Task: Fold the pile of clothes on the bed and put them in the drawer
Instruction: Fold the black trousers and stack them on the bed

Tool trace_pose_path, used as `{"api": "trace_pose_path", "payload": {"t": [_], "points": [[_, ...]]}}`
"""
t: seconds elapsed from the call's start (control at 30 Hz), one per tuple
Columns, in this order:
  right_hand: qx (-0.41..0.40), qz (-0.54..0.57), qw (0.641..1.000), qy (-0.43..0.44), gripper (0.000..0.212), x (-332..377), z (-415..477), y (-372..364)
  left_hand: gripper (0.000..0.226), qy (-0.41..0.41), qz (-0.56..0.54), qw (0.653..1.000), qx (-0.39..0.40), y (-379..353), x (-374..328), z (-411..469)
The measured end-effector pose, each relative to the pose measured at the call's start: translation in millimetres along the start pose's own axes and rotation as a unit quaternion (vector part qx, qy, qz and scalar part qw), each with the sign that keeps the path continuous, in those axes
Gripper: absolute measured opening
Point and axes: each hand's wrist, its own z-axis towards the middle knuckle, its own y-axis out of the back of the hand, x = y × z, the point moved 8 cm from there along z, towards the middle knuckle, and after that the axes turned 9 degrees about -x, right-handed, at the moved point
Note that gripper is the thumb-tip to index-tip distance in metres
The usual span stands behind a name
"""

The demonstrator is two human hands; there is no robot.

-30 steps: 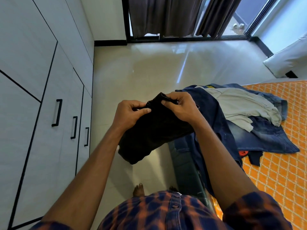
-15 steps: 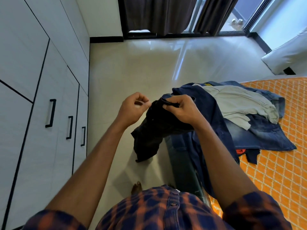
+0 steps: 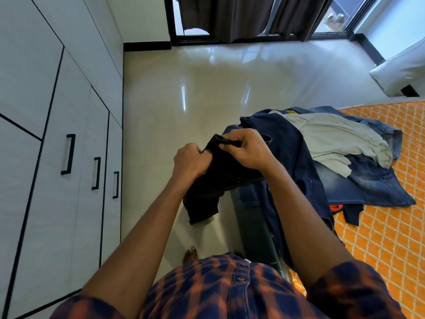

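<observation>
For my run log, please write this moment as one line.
phase: folding | left hand: gripping black garment | right hand: gripping same | pile on bed: unfolded

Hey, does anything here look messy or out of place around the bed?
Yes. The dark blue jeans spill off the bed's edge and hang toward the floor, and the rest of the pile lies crumpled on the orange bedspread. Both hands grip a black garment; nothing looks damaged.

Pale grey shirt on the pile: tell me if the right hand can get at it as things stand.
Probably yes. The pale grey shirt lies uncovered on top, beside the right hand, though that hand grips the black garment.
</observation>
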Motion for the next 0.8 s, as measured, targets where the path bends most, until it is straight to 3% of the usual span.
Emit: {"api": "trace_pose_path", "payload": {"t": [0.1,0.17,0.43,0.63,0.7,0.8], "points": [[0.003,-0.069,0.997,0.035,0.017,2.6,3.8,1.9,0.025,0.042,-0.072,0.996,-0.017,3.6,8.8,1.2],[0.025,-0.135,0.989,0.050,0.026,-1.0,4.0,0.2,0.023,0.038,-0.063,0.997,-0.033,10.4,6.0,1.6],[0.039,-0.173,0.982,0.061,0.032,7.0,3.4,4.3,0.037,-0.112,0.009,0.991,-0.073,24.8,-41.9,3.5],[-0.045,-0.249,0.967,0.035,0.026,4.6,-0.6,-1.7,0.034,-0.269,0.078,0.955,-0.096,27.0,-69.5,-5.8],[-0.043,-0.231,0.971,0.034,0.031,4.7,0.3,-8.0,0.032,-0.301,0.075,0.945,-0.104,33.5,-75.1,-7.3],[-0.097,-0.108,0.989,0.038,0.028,12.0,0.2,-5.2,0.030,-0.306,0.047,0.945,-0.104,40.9,-80.2,-1.6]]}}
